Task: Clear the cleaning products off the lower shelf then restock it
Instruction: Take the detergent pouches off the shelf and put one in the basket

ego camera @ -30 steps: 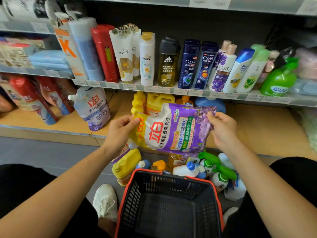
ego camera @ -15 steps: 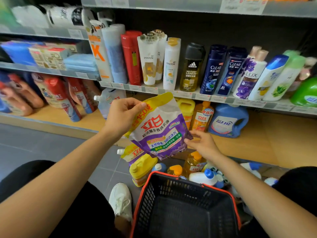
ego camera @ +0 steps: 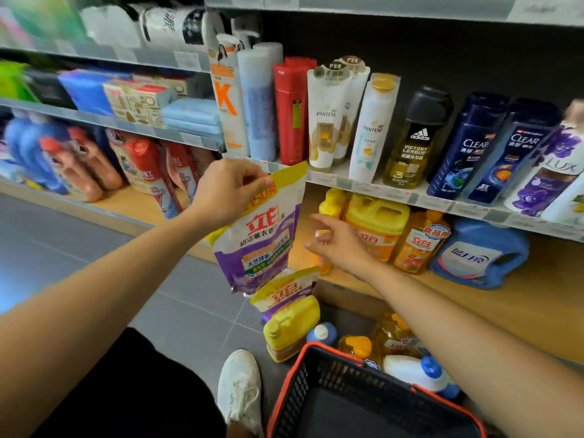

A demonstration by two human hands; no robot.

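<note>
Right hand (ego camera: 339, 245) released pouch (ego camera: 262, 241), top corner hidden.

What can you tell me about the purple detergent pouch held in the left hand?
The detergent pouch is a soft, glossy plastic bag: yellow band on top, white middle with red characters, purple base with a green strip. It hangs upright, pinched at its top edge by the left hand, before the lower shelf. The right hand is open beside it, apparently not touching.
</note>
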